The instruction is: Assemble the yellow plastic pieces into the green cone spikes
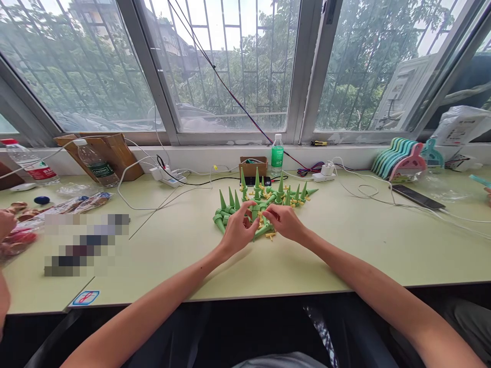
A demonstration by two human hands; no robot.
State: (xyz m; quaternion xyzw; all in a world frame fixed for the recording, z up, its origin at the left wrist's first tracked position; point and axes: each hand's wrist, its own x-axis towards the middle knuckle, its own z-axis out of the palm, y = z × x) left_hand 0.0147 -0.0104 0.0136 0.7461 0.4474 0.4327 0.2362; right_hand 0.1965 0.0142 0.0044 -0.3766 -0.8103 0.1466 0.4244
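In the head view my left hand (pixel 241 226) is closed around a green plastic watering spike (pixel 254 210), its ribbed collar showing between thumb and fingers. Just to the right, my right hand (pixel 284 220) is pinched close against that spike; whatever its fingertips hold is hidden or too small to name. Behind and around both hands lies a cluster of similar green spikes (pixel 221 200), several standing with points up and others lying flat. Small yellow valve pieces (pixel 270 236) are scattered among them, one in front of the hands on the table.
A green-labelled bottle (pixel 276 156) and a small brown box (pixel 253 167) stand behind the spikes. White cables and a power strip (pixel 169 177) run along the back. A dark phone (pixel 418 197) and pastel dustpan-like pieces (pixel 401 159) are at right. Another person's hand (pixel 6 223) is at far left.
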